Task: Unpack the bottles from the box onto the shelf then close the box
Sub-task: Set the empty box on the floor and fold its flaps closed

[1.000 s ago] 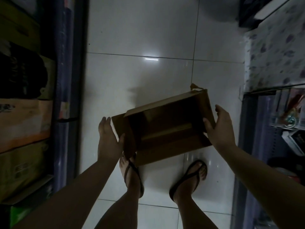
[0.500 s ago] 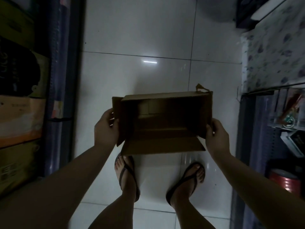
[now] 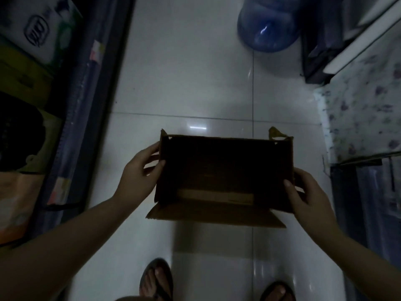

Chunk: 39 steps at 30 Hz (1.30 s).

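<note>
Our left hand (image 3: 138,172) curls its fingers round the left wall of the cardboard box (image 3: 223,170), thumb on the near side, fingers spread along the edge. Our right hand (image 3: 308,196) pinches the box's near right corner, thumb (image 3: 289,187) pressed on the inside wall and the other fingers wrapped behind it. We hold the box in the air above the white tiled floor (image 3: 184,83), its top open, its inside dark, one flap (image 3: 214,216) hanging toward us. A blue water jug (image 3: 269,25) stands far ahead; stacked cartons (image 3: 26,105) fill the left side.
</note>
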Motion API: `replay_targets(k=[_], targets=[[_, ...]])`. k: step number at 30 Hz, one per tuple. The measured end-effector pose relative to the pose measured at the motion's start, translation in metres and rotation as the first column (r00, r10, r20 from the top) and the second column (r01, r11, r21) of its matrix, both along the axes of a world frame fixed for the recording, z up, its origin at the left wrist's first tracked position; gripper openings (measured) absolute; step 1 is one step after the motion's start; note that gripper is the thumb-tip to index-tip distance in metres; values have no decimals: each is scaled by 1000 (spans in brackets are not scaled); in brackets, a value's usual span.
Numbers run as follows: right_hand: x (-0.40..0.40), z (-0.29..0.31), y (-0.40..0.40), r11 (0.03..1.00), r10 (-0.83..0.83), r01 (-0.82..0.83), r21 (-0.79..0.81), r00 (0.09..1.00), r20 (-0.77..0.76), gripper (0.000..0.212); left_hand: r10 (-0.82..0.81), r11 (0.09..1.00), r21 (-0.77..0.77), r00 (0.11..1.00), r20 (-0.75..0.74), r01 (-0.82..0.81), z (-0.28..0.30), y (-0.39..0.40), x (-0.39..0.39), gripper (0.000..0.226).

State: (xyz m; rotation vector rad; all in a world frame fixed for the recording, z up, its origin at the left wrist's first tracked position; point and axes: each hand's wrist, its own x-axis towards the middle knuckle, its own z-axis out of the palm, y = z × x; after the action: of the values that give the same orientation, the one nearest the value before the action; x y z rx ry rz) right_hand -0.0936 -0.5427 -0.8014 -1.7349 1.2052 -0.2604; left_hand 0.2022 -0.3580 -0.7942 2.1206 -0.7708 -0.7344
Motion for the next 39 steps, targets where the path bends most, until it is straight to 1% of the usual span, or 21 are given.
replay_targets(k=[2, 4, 5, 8, 10, 13, 15, 19, 21, 25, 29, 33, 35, 39], targets=[[4, -4, -12, 998, 27, -24, -59, 998, 53, 43, -53, 998, -41, 998, 36, 55, -7, -7, 9, 51], [10, -7, -26, 992, 35, -18, -123, 991, 131, 40, -103, 990, -83, 990, 100, 111, -13, -15, 17, 57], [13, -10, -32, 989, 36, -10, -144, 983, 178, 37, -109, 987, -108, 988, 106, 121, -16, -20, 20, 59], [19, -20, -49, 973, 68, -11, -232, 968, 240, 29, -111, 970, -212, 992, 59, 121, -22, -30, 23, 53], [20, -27, -54, 972, 47, 19, -234, 961, 272, 28, -154, 950, -254, 980, 127, 182, -26, -33, 26, 50], [19, -36, -54, 971, 42, 38, -238, 946, 321, 37, -215, 931, -241, 946, 241, 273, -36, -36, 34, 56], [17, -39, -54, 969, 60, 27, -247, 939, 337, 37, -219, 935, -224, 945, 242, 274, -40, -35, 35, 54], [13, -39, -46, 947, 93, 10, -322, 948, 304, 31, -182, 946, -253, 977, 111, 204, -40, -34, 19, 35], [14, -37, -43, 924, 103, 2, -382, 962, 254, 28, -158, 953, -244, 983, 97, 177, -38, -34, 15, 35], [21, -32, -45, 854, 138, -48, -519, 981, 135, 25, -151, 953, -249, 982, 112, 174, -37, -37, 19, 33], [24, -31, -49, 812, 177, -102, -575, 981, 76, 27, -150, 958, -227, 981, 120, 175, -34, -39, 19, 31], [29, -31, -55, 775, 198, -126, -620, 979, 48, 32, -128, 962, -218, 975, 179, 167, -34, -47, 23, 27], [33, -31, -59, 768, 194, -121, -628, 980, 48, 34, -114, 964, -221, 979, 166, 149, -34, -51, 22, 27], [38, -30, -61, 786, 173, -121, -606, 984, 28, 30, -49, 971, -224, 988, 149, 82, -36, -54, 15, 35]])
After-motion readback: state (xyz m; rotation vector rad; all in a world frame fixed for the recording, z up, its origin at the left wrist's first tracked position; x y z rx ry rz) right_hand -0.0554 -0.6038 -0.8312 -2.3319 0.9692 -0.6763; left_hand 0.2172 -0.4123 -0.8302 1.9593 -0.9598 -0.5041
